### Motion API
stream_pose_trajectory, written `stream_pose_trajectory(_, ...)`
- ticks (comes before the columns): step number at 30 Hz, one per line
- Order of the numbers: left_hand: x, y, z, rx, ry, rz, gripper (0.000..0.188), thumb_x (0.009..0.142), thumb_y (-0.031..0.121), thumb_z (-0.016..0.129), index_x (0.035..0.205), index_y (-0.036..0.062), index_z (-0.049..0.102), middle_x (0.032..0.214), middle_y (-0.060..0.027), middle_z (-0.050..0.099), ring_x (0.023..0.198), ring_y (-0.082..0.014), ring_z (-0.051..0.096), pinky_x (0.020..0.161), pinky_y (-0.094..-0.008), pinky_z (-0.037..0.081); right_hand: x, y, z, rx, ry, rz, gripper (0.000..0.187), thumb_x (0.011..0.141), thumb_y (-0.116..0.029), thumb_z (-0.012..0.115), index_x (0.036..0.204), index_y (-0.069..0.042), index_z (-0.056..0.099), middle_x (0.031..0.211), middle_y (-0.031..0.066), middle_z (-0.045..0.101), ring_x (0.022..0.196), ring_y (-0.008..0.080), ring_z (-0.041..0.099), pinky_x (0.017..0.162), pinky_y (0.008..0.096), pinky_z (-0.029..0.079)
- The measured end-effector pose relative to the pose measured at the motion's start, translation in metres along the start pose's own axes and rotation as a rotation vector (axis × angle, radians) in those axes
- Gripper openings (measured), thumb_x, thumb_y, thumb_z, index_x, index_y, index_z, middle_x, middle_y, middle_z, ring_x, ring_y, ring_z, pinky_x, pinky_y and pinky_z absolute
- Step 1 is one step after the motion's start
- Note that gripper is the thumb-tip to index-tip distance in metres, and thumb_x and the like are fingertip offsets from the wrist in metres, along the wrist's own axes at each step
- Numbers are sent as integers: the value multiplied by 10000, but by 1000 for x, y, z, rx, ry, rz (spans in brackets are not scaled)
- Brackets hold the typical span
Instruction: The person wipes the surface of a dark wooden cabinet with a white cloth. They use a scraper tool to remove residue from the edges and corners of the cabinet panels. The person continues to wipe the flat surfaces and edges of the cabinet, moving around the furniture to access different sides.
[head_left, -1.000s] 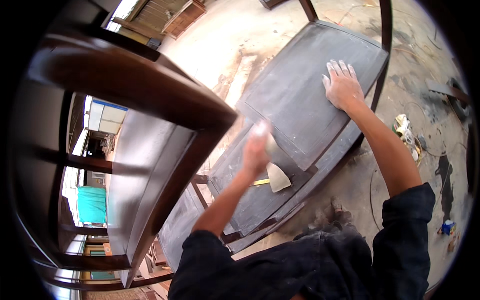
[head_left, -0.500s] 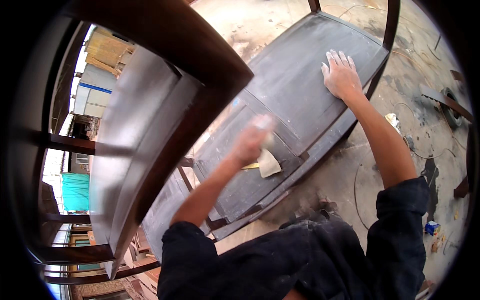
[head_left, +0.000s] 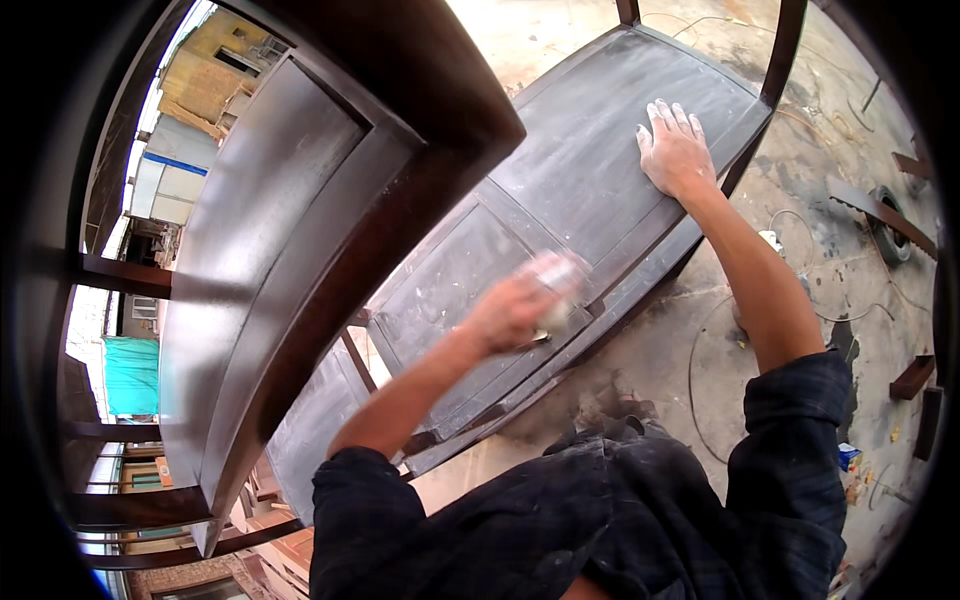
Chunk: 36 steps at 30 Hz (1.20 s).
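Note:
A dark wooden furniture panel [head_left: 600, 130] stretches diagonally in front of me, its surface streaked with pale dust. On its right part my right hand [head_left: 677, 150] lies flat, fingers spread and whitened with dust. Over the framed lower-left section [head_left: 440, 270], my left hand [head_left: 525, 305] is smeared by motion. A cream-coloured sheet [head_left: 565, 312] shows blurred under its fingers, pressed towards the panel near the front rail. Whether this is sandpaper or cloth I cannot tell. Just below the hand, a small pale and dark object [head_left: 541, 337] lies at the panel surface.
A large dark wooden frame with a curved panel [head_left: 270, 200] rises close on my left. On the dusty concrete floor [head_left: 640, 350] at right are a thin hose [head_left: 693, 390], a tyre [head_left: 895, 225] and wood pieces [head_left: 912, 376]. A teal cloth [head_left: 131, 375] hangs far left.
My left hand has moved right along the panel, the cream sheet moving with it. My right hand stays flat in nearly the same place. The view has shifted slightly.

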<state>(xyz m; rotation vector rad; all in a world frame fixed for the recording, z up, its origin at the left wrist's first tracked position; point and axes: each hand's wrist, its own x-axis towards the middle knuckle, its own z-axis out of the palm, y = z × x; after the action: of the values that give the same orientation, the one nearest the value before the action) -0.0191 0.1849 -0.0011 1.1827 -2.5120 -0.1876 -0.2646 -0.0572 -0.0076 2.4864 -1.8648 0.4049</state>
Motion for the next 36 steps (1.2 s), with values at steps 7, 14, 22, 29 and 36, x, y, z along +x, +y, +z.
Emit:
stream_pose_trajectory(7,2,17,-4,-56,-43,36,599,883,65,640,1465,52,498,1497,-160,512,1379,-331,494,1170,-468,404,1,0,0,7,8,9,586,1066,-401,337,1532,-48,365,1624,102,332,1518,271,262,1262,422,158)
stream_pose_trajectory(14,-6,3,9,-25,12,18,621,892,53,616,1494,88,472,1507,-169,497,1373,-316,506,1159,-447,419,1,-1,-1,29,17,3,586,1064,-401,337,1524,-40,381,1622,111,335,1517,283,264,1259,434,163)
stream_pose_trajectory(22,1,26,1,-60,-24,85,719,743,13,661,1447,55,520,1362,-165,618,1328,-273,547,1074,-437,487,0,2,2,14,45,-15,571,1063,-386,356,1512,-35,401,1608,125,355,1507,290,283,1255,443,174)
stream_pose_trajectory(29,-1,-10,-5,110,124,-22,761,688,-38,651,1432,78,541,1321,-160,640,1258,-311,583,1057,-450,482,-1,2,0,24,52,-14,571,1060,-386,361,1509,-35,401,1600,124,371,1507,287,285,1252,437,181)
stream_pose_trajectory(36,17,-16,0,76,116,-216,674,727,-83,595,1384,69,586,1315,-171,647,1238,-329,600,1100,-437,464,-2,1,0,9,19,2,574,1066,-392,342,1520,-44,386,1613,107,351,1513,275,272,1259,425,169)
